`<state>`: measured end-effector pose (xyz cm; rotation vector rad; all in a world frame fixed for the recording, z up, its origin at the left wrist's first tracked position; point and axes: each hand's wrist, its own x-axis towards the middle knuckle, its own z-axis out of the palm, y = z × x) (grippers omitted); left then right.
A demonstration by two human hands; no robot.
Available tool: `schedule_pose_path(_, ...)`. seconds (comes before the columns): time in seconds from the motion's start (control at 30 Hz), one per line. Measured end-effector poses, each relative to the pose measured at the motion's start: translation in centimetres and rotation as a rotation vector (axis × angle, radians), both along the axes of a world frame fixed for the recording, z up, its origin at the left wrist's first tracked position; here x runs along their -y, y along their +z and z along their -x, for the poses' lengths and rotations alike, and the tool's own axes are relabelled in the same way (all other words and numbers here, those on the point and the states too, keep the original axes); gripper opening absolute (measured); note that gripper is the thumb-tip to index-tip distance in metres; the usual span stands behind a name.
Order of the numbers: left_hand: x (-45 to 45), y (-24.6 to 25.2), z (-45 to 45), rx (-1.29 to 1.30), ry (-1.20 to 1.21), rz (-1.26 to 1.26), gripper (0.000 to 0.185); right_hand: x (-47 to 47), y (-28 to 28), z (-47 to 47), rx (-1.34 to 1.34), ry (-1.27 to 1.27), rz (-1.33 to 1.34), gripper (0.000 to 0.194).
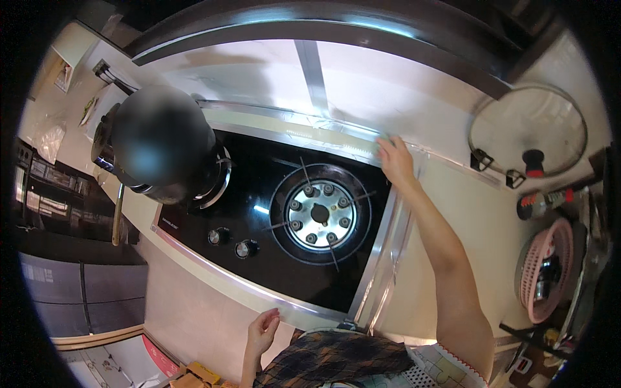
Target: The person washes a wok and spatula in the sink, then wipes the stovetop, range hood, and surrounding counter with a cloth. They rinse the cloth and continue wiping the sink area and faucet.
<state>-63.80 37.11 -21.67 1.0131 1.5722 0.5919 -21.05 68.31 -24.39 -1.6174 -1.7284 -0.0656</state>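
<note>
My right hand (397, 162) reaches to the back right corner of a black glass gas hob (252, 179), its fingertips at the foil-edged strip behind the hob; a small greenish thing shows at the fingertips, too blurred to name. Near the counter's front edge, my left hand (262, 332) hovers with fingers loosely bent, holding nothing. Bare metal shows on the right burner (322, 216), with thin support prongs around it. Two control knobs (218, 236) sit left of that burner. Over the left burner stands a dark pot or wok (162, 145), partly blurred.
A glass lid (529, 126) leans against the wall at right. Below it are a bottle (543, 201) and a pink plastic basket (548, 271) holding metal items. A wooden handle (118, 216) juts past the left counter edge. The dark range hood (310, 34) spans the top.
</note>
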Motion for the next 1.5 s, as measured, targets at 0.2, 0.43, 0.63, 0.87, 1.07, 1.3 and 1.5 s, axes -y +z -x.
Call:
schedule_pose_path(0.2, -2.3, 1.5, -0.1, -0.102, 0.054, -0.051, 0.03, -11.5, 0.3, 9.8, 0.402, 0.556, 0.401, 0.036)
schedule_pose_path(0.43, -4.8, 2.6, 0.1, -0.135, 0.0, -0.04, 0.029, -10.2, -3.6, 1.4, 0.278, 0.534, 0.371, 0.045)
schedule_pose_path(0.63, -6.3, 2.2, -0.4, -0.1, -0.061, -0.068, 0.029, -0.8, -4.3, -8.7, 0.346, 0.234, 0.338, 0.046)
schedule_pose_path(0.87, -5.4, 2.7, -0.8, -0.065, -0.062, -0.074, 0.029, 7.5, -2.3, -10.8, -0.503, -0.283, 0.447, 0.035)
schedule_pose_path(1.07, -5.0, 2.7, -1.0, -0.062, -0.072, -0.054, 0.028, 17.0, -5.0, -23.7, -0.462, -0.865, 0.023, 0.034)
schedule_pose_path(1.3, -5.2, 2.1, -2.9, -0.068, -0.119, -0.031, 0.03, 8.6, -9.9, -19.5, 0.038, -0.792, 0.31, 0.046)
schedule_pose_path(1.5, -4.6, 1.5, -3.3, -0.077, -0.165, -0.008, 0.03, 7.0, -8.3, -14.5, -0.147, -0.316, 0.202, 0.048)
